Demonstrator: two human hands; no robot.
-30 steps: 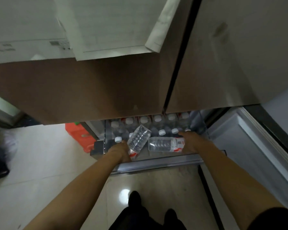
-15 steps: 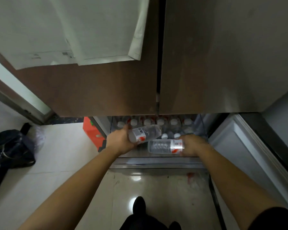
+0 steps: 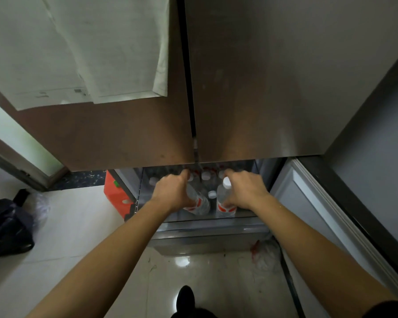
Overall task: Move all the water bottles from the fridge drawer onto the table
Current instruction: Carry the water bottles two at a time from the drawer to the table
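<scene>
The open fridge drawer (image 3: 207, 228) sits low ahead, with several clear water bottles (image 3: 206, 176) with white caps and red labels standing inside. My left hand (image 3: 172, 191) grips one bottle (image 3: 199, 203), held roughly upright over the drawer's front. My right hand (image 3: 246, 190) grips another bottle (image 3: 224, 199), upright, its white cap showing above my fingers. A third cap (image 3: 212, 194) shows between the two held bottles.
The closed upper fridge doors (image 3: 251, 88) hang just above my hands, with papers (image 3: 97, 49) stuck on the left one. A red box (image 3: 116, 196) stands left of the drawer. A black bag (image 3: 7, 226) lies on the floor at left. An open door panel (image 3: 308, 214) is at right.
Both bottles have turned from lying sideways to roughly upright in my hands. The camera has shifted closer to the fridge.
</scene>
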